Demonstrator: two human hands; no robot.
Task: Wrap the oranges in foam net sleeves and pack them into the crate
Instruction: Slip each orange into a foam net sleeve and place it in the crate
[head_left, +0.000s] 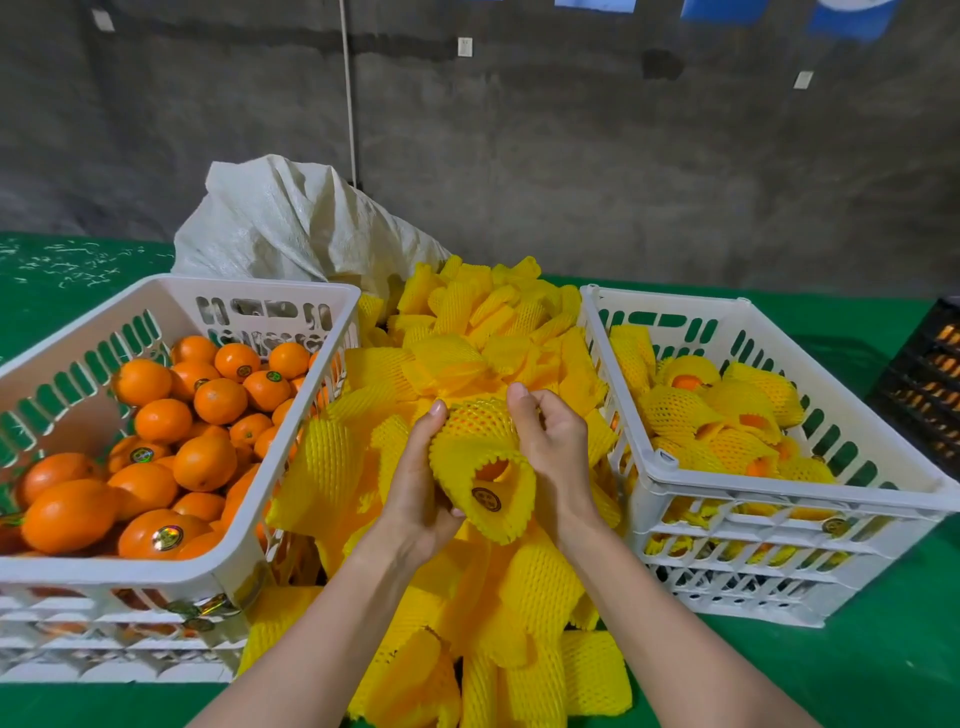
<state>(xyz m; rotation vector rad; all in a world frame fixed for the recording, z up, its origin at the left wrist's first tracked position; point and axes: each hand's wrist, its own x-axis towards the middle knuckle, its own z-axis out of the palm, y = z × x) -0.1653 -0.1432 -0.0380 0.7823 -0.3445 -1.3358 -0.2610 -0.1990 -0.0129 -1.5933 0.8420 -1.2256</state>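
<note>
Clasping a ribbed yellow foam net sleeve (480, 457) around a round glossy orange (492, 469), left hand (415, 499) and right hand (553, 447) both in a firm grip, open end tilting toward the camera, above the yellow sleeve heap (467, 332); sitting beyond right, white slotted plastic crate (769, 499).

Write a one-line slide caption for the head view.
Both hands, left and right, pull a foam net sleeve over an orange.

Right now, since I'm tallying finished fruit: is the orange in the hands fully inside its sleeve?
Mostly in. The foam net sleeve covers the orange, but its near end gapes open, showing peel and a sticker.
</note>
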